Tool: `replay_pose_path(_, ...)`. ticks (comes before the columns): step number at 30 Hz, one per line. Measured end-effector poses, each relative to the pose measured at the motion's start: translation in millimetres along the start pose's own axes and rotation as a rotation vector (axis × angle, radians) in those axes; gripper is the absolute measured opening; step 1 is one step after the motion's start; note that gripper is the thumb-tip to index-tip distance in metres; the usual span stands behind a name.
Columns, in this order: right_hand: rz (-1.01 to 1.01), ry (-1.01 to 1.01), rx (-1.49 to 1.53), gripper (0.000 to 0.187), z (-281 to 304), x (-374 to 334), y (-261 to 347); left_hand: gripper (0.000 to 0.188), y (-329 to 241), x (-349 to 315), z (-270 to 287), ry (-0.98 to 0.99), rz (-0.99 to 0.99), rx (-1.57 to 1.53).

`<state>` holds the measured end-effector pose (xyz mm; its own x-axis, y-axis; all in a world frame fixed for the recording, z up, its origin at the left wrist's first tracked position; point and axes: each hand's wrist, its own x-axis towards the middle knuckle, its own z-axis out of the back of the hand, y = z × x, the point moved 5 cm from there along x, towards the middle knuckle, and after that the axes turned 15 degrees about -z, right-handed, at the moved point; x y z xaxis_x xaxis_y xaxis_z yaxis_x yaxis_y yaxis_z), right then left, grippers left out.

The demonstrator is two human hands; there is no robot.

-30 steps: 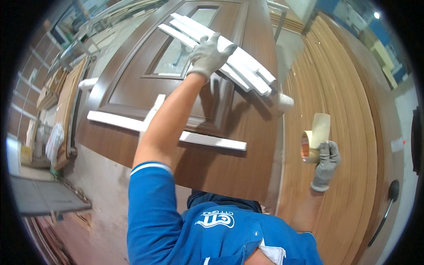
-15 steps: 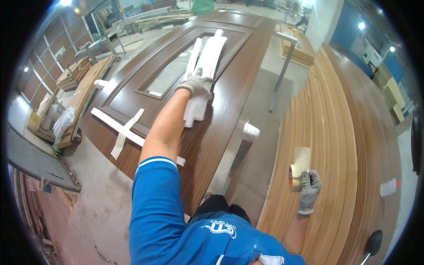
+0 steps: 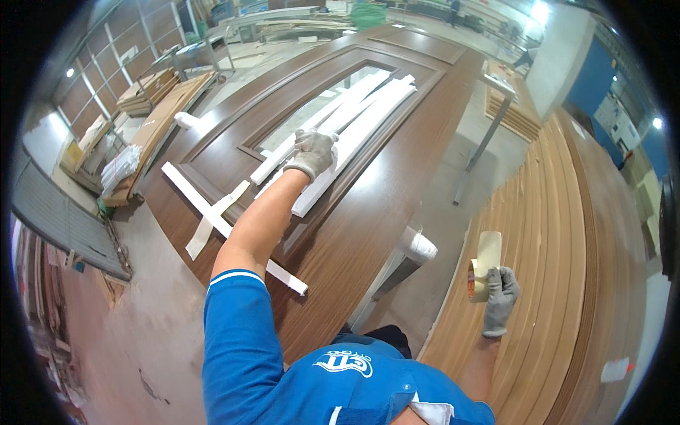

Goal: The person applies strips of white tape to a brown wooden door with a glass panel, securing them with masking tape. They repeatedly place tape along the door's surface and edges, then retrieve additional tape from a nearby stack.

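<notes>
Tape roll (image 3: 484, 266), beige with a loose end standing up, sits near on the right, grasped by the gloved right hand (image 3: 500, 299) above stacked door panels (image 3: 567, 283). Farther left, the left hand (image 3: 313, 152), arm stretched out, grips white strips (image 3: 354, 127) lying on the brown door (image 3: 354, 234).

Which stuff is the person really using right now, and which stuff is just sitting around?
In use:
left hand on the white strips
brown door under them
right hand holding the roll of tape

Just lying about:
stack of wooden panels on the right
taped white cross on the door's near end
boards far left
</notes>
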<state>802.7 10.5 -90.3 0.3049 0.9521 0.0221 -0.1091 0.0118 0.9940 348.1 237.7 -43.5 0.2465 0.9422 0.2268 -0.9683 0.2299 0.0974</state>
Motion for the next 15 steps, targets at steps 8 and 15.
replay_pose_path(8,0.033,0.301,0.021,0.015,-45,123,2,0.027,-3,17,-5,0.129,0.206,-0.124)
replay_pose_path(15,-0.003,0.474,0.09,0.016,-59,201,12,0.027,-53,11,53,-0.351,0.113,0.125)
